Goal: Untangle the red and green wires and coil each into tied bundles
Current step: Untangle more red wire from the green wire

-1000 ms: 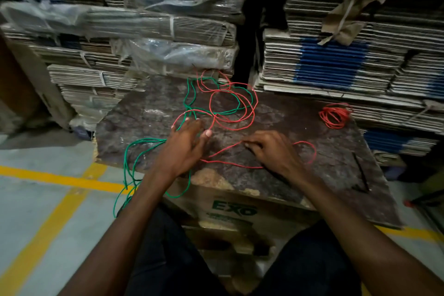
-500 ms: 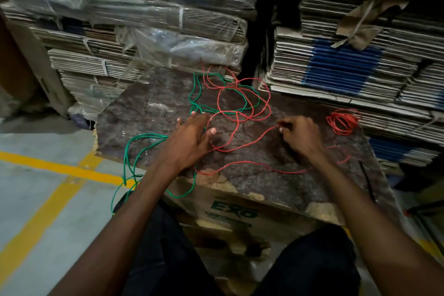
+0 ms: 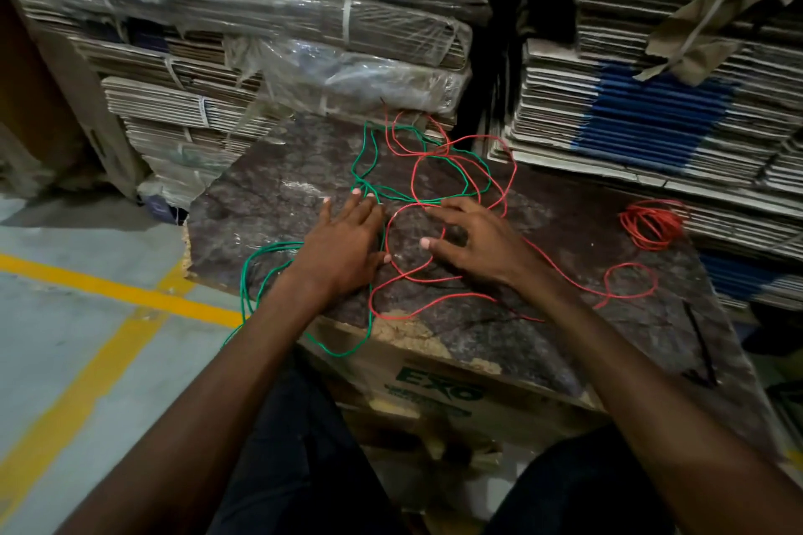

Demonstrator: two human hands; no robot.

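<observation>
The right hand (image 3: 482, 243) is coming back from the coiled red bundle (image 3: 652, 226) toward the tangle (image 3: 434, 169). Both hands are lying spread on the table (image 3: 269, 204), the left hand (image 3: 347, 243) pressing the green wire (image 3: 369, 187); the red wire (image 3: 413, 222) is probably best drawn out loop by loop.

red wire (image 3: 456, 304) | green wire (image 3: 369, 169) | mottled dark board (image 3: 260, 208) | yellow floor lines (image 3: 108, 291)

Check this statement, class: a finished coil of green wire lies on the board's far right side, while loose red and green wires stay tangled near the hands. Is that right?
One detail is wrong. The head view shows the finished coil on the board is red, not green. The loose red wire and green wire do lie tangled near the hands.
</observation>
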